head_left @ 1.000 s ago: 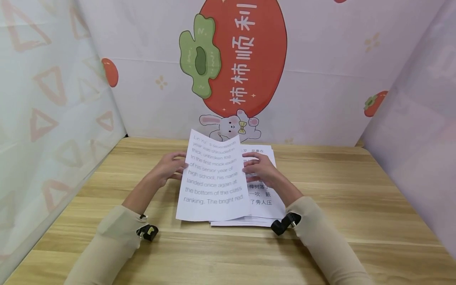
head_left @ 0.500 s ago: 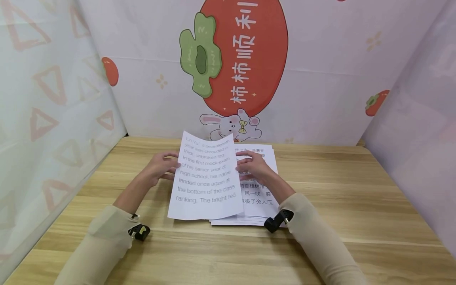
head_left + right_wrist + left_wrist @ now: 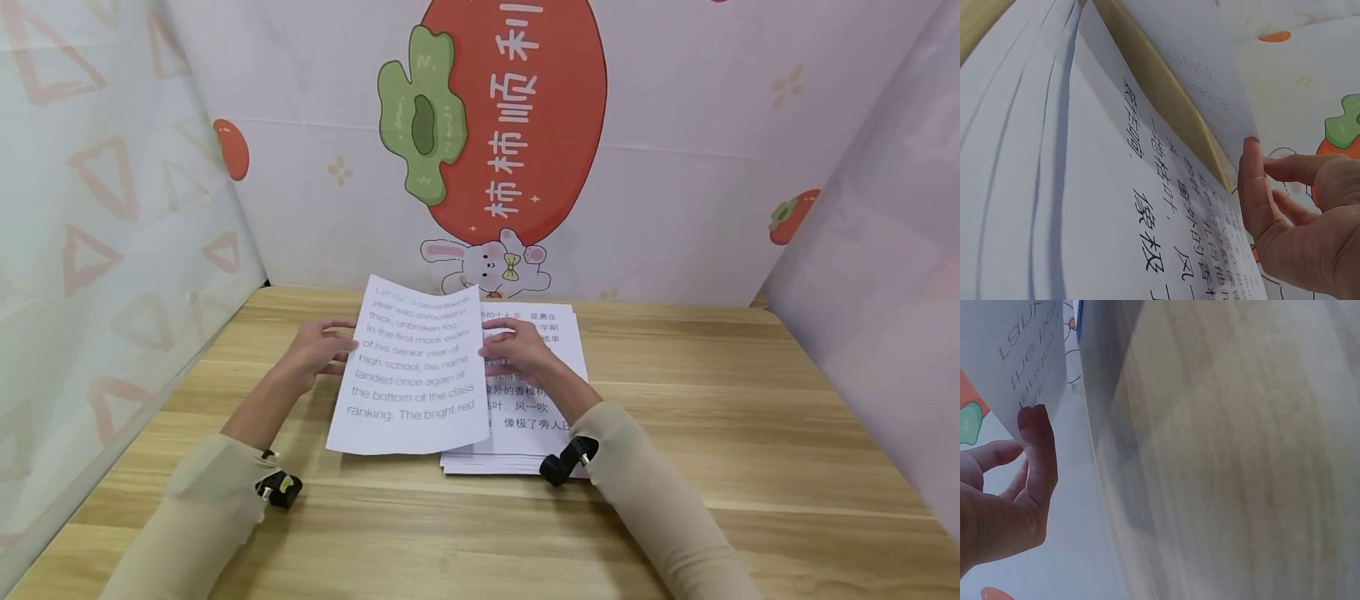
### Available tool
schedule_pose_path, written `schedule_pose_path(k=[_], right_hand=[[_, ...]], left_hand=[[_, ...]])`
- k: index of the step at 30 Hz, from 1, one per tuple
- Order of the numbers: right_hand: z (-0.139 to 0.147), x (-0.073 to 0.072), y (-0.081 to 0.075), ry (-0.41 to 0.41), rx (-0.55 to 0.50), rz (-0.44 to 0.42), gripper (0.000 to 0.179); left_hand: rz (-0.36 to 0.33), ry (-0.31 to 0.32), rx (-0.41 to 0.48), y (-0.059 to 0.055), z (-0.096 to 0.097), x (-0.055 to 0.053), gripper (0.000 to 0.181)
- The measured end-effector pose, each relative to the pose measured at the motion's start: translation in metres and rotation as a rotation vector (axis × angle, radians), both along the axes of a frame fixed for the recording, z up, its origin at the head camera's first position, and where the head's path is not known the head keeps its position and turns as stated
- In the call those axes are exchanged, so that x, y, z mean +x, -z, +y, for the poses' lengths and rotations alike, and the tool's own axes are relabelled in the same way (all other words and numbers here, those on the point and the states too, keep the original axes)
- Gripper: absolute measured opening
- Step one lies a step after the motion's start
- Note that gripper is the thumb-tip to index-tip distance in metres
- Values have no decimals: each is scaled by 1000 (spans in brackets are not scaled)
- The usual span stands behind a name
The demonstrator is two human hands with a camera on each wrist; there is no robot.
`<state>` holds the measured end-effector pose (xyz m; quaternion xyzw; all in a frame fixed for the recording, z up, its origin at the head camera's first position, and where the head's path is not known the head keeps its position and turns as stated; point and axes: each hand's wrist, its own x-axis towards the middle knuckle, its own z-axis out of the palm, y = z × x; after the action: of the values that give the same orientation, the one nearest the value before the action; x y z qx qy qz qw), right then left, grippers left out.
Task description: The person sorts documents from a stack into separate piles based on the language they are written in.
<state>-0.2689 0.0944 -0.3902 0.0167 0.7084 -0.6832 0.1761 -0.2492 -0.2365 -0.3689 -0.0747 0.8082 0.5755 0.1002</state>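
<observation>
A sheet of paper [image 3: 408, 375] printed with English text hangs slightly bowed above the table, overlapping a stack of paper in the head view. My left hand [image 3: 318, 350] pinches its left edge; the left wrist view shows the thumb [image 3: 1038, 450] on the printed face and fingers behind. At the right edge, my right hand [image 3: 521, 346] pinches the sheet the same way, thumb [image 3: 1254, 184] in front. Beneath and to the right lies the stack of paper [image 3: 525, 437], its top page printed with Chinese text and partly hidden by the sheet and right hand.
The wooden table [image 3: 720, 417] extends around the stack on all sides. A printed cloth backdrop [image 3: 675, 208] with a large persimmon and a rabbit stands behind it, and cloth walls rise left and right. Each wrist wears a small black camera [image 3: 281, 487].
Both hands have moved left with the English sheet, and its lower edge has risen a little. More of the Chinese-text page on the stack shows now. The stack has stayed in place.
</observation>
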Motion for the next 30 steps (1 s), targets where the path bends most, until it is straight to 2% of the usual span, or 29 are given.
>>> schedule_pose_path(k=[7,12,25,30], right_hand=[[-14,-1,-3,-12,-42,-12,55],[-22,1,-3,-38,-68,-16,54],[-33,3,0,-169,-218,-16,66],[-37,8,-1,-208,-240,-30,69]], left_hand=[[41,-21,-33,-3,-10,-2,51],[42,-29,-40,-3,-19,-3,52],[44,-70,-99,-1,-34,-1,52],[50,-77,-122,-2,-38,0,50]])
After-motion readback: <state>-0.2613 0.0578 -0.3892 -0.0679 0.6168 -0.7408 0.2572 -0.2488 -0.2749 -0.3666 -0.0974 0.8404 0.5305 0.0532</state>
